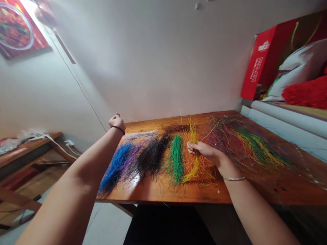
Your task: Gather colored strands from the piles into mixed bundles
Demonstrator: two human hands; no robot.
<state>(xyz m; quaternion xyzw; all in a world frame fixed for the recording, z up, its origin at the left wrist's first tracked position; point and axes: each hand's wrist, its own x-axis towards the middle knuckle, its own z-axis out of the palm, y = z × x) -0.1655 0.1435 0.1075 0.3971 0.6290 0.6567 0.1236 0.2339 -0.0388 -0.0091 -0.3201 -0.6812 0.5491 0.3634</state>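
Strands (195, 165) — yellow, in the right hand (204, 150)

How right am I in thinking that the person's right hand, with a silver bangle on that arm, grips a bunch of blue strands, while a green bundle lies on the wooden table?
The colour is wrong: the head view shows the right hand, with a silver bangle on that arm, gripping yellow strands, while a green bundle lies on the wooden table.
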